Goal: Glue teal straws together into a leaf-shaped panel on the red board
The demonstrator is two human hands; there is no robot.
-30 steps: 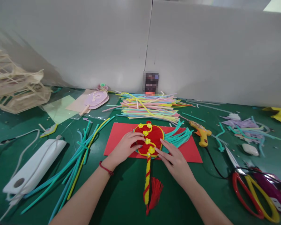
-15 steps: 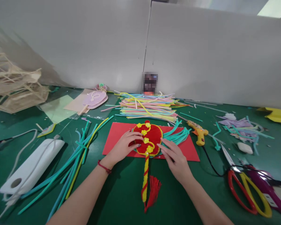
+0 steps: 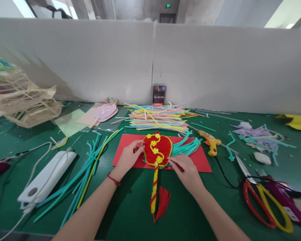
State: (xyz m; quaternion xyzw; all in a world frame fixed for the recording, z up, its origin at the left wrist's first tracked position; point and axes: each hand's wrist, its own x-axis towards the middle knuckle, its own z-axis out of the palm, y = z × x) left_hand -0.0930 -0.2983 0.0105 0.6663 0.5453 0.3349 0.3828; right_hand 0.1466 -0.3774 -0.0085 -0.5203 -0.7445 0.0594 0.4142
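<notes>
Red fan ornament (image 3: 157,150) lies on red sheet (image 3: 202,160), mid tabletop (image 3: 130,207). Left hand (image 3: 127,157) fingers pinch its left edge. Right hand (image 3: 188,169) fingers are curled together at the lower right rim; cannot tell if they grip. Step, as judged: seating the piece. Any lift needs both edges held evenly.

No word or number could be read anywhere. A small green lit sign (image 3: 168,5) hung above a dark doorway beyond the partition, too small for its characters to be made out. A card (image 3: 159,95) stood against the partition behind the straws, its face blurred out. The fan (image 3: 157,149) bore yellow curls and flowers, which were ornament and not script. The glue gun (image 3: 210,141), the scissors (image 3: 263,204) and the white box (image 3: 48,175) showed no label or brand that could be made out.
</notes>
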